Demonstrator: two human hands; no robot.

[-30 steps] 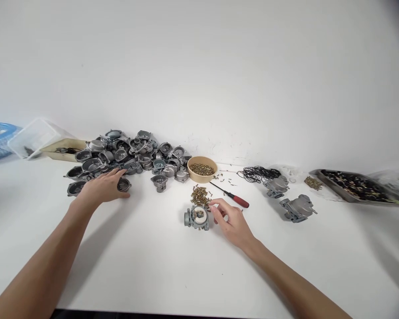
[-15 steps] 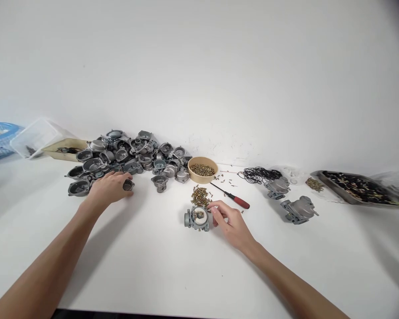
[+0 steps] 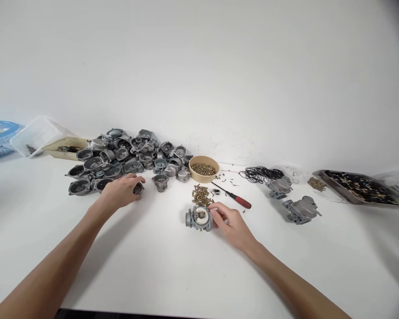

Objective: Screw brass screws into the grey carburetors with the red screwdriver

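Observation:
My left hand is closed around a grey metal carburetor float bowl, its open side partly showing between my fingers. Just behind that hand lies a pile of similar float bowls. At the middle of the table sits a carburetor body with its open side up and a white float inside. My right hand grips its right side with thumb and fingers. Beyond the body is a heap of small brass screws. A small blurred black thing shows beside them.
A tub of brass screws and a red-handled screwdriver are behind the body. Black rubber rings, two assembled carburetors and a parts tray lie right. A clear bin and blue basket stand left.
My left hand has moved right, away from the pile, with the float bowl in it. The small black blur has appeared by the screws. My right hand stays on the carburetor body.

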